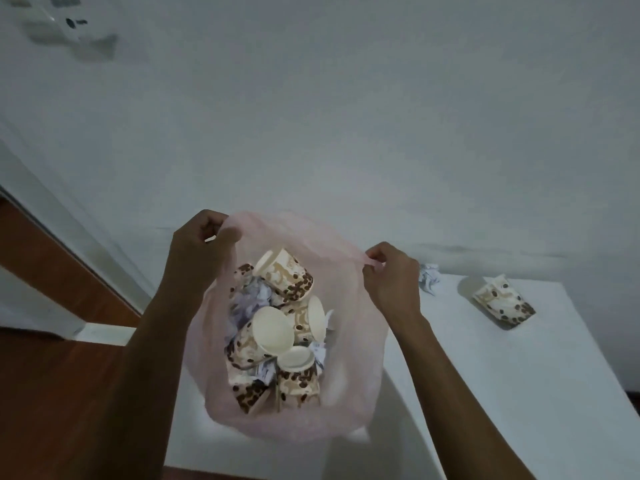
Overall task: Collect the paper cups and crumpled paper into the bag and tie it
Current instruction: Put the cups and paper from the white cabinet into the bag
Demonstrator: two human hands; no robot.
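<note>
- Pale grey wall point(346, 116) filling the top of the view, white table point(519, 358) pushed against it on the right, reddish wooden floor point(52, 393) off to the left.
- Low white surface point(214, 441) showing under the bag, blurred at its edges.
- Thin pink plastic bag point(360, 327) held up in the middle of the view, mouth stretched wide open between both hands.
- Left hand point(199, 244) up at the bag's far left rim, fingers curled tight, pinching the plastic.
- Right hand point(391, 275) out at the right rim, lower than the left, thumb and fingertips nipping a fold of the edge.
- Hands well apart, each clamped on its own side of the bag.
- Inside the bag: a jumble of paper cups point(273, 327) with a coffee-bean print, lying tilted and on their sides, cream insides facing up on several.
- Crumpled paper point(247, 303) wedged among those cups, white with a bluish tint, more scraps poking out at the right of the pile.
- Not everything collected: one coffee-bean paper cup on the table point(504, 301), squashed, lying on its side near the wall.
- Crumpled paper ball point(428, 277) also on the table, at its back left corner, just beside the right hand, well apart from the squashed cup.
- Bag untied, handles pulled outward.
</note>
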